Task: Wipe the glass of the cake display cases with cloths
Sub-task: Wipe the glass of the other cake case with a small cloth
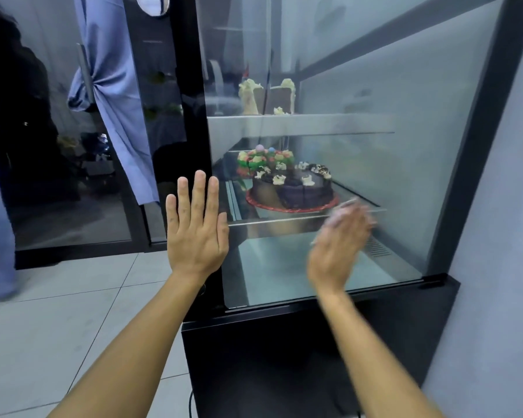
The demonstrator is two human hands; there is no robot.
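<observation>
Even, cool indoor light, moderately bright; source not visible. Floor tiles [58, 321] well lit, with only soft, weak shadows. Dark glass door [43, 146] at left is underexposed and shows murky reflections. Display case glass [360, 146] looks hazy, with a pale milky sheen and faint reflections that wash out the upper shelf and back wall. Right hand [338, 236] is heavily motion-blurred, fingers smeared; left hand [197, 227] is sharp. Chocolate cake [293, 188] reasonably clear behind glass. Wide-angle distortion bends the case frame [477, 140] and tilts verticals toward the edges. Overall slight softness, compression smear.
</observation>
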